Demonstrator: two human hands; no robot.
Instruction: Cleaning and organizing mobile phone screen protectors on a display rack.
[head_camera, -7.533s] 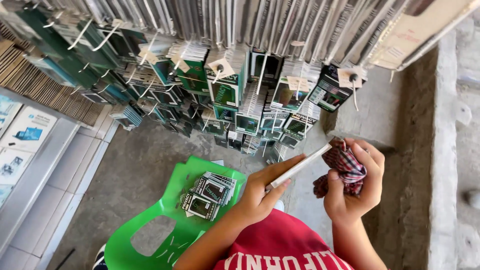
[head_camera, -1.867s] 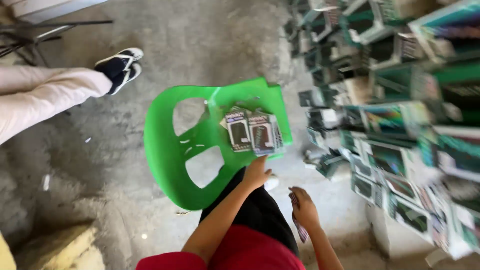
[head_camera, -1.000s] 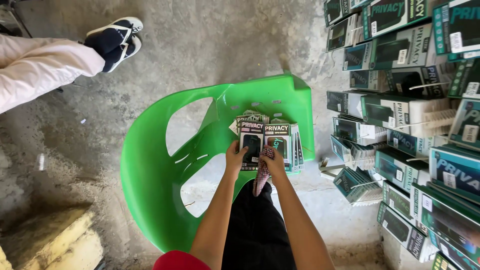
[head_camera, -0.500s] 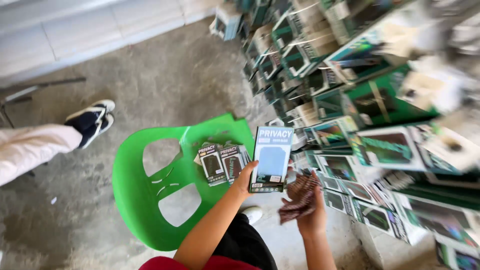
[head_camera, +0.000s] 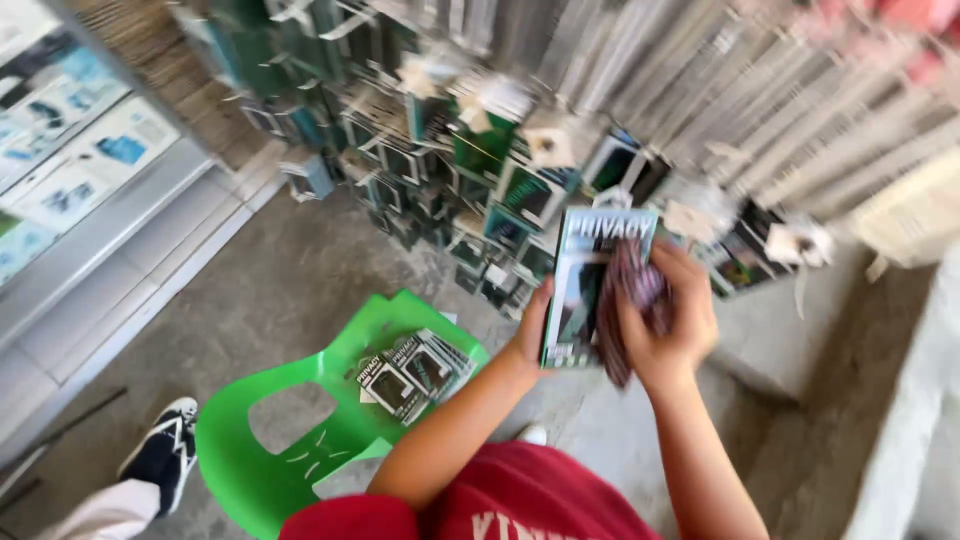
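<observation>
Flat rectangular retail packet, green and dark with a pale top band (head_camera: 590, 285): you hold it upright at frame centre, in front of the hanging stock. Your left hand (head_camera: 535, 330) is closed on its left edge, thumb side hidden behind the card. Your right hand (head_camera: 665, 320) is curled around a dark red checked cloth (head_camera: 630, 300) and presses it against the packet's face.

Handling, as a judgement: light, thin, fairly stiff card with a glossy front, so likely slippery under the cloth; grip by the long edges, not the face, and avoid bending it.

At 8 o'clock from the packet, a bright green plastic chair (head_camera: 300, 440) carries a loose fan of similar dark packets (head_camera: 415, 365). At 12 o'clock, rows of boxed packets on hooks (head_camera: 480, 160).

Hard to read: motion blur smears the display and the cloth's pattern. Your right fingertips are buried in cloth. A dark shoe with white stripes (head_camera: 165, 460) at 8 o'clock belongs to another person, mostly cut off.
</observation>
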